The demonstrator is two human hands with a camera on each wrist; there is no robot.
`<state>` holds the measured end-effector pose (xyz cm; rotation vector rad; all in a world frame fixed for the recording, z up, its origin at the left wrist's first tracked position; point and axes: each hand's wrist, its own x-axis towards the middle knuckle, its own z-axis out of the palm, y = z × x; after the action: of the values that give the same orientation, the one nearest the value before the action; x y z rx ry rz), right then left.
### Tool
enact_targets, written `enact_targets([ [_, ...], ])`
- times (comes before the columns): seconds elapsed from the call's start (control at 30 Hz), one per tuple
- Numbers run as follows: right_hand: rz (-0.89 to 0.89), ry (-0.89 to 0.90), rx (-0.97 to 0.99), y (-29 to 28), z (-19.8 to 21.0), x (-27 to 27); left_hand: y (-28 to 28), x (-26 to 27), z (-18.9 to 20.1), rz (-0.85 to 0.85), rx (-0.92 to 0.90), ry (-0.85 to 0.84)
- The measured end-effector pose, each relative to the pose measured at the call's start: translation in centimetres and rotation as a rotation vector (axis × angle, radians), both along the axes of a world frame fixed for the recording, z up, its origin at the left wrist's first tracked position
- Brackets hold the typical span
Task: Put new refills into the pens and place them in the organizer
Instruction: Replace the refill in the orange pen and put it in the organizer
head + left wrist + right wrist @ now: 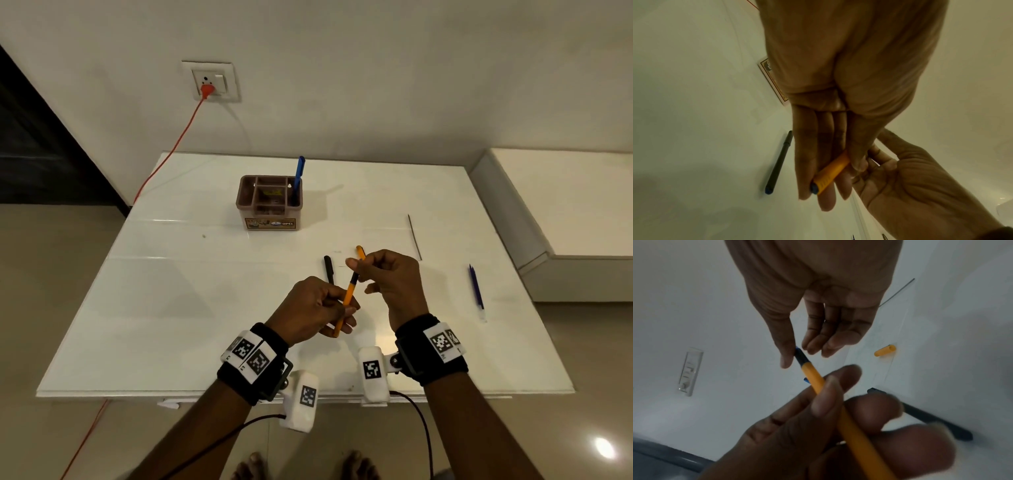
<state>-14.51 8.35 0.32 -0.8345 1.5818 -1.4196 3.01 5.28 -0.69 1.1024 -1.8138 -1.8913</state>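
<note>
Our two hands are closest to us, held up over the white table [171, 308]. Our left hand [310, 306] has its fingers and thumb wrapped round the lower part of the orange pen [349, 294], and the pen tilts up and away toward our right hand [394, 281]. From the left wrist we see the blue end of the pen poking out past our fingers [807, 162]. Our right hand pinches the dark tip end of the pen with thumb and first finger, and its other fingers curl loosely. On the table just behind our hands lies a black pen [329, 269], and a small orange cap [885, 350] lies near it. A thin dark refill [414, 236] lies flat farther back on the right. Two blue refills [476, 289] lie side by side near the right edge of the table, well apart from our hands. At the back of the table stands the brown organizer [269, 219], a box with a few small pockets on top. One blue pen [298, 174] stands up in the pocket on the right side, leaning a little. We cannot tell what sits in the other pockets, they are too dark. An orange cord [171, 150] runs from a plug in the wall socket [210, 82] down past the left side of the table.
</note>
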Motion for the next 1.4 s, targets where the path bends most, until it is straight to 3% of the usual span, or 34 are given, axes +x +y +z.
enact_targets([
  [0.3, 0.13, -0.017, 0.035, 0.3, 0.7, -0.6, -0.1, -0.1, -0.1, 0.011, 0.02, -0.016],
  [0.53, -0.011, 0.034, 0.013, 0.0, 0.4, 0.0, 0.1, -0.4, 0.0, 0.001, 0.02, -0.016],
  [0.73, 0.15, -0.011, 0.059, 0.1, 0.8, 0.0, 0.0, 0.0, 0.1, 0.024, 0.013, -0.038],
  [0.97, -0.009, 0.091, 0.064, -0.1, 0.4, 0.6, 0.0, -0.1, 0.1, 0.022, 0.016, -0.035],
  [1.2, 0.1, 0.067, 0.051, 0.0, 0.7, 0.3, -0.2, -0.1, 0.1, 0.033, 0.027, -0.055],
  [1.4, -0.013, 0.11, 0.055, -0.1, 0.7, 0.9, 0.0, -0.2, 0.2, 0.019, 0.014, -0.065],
])
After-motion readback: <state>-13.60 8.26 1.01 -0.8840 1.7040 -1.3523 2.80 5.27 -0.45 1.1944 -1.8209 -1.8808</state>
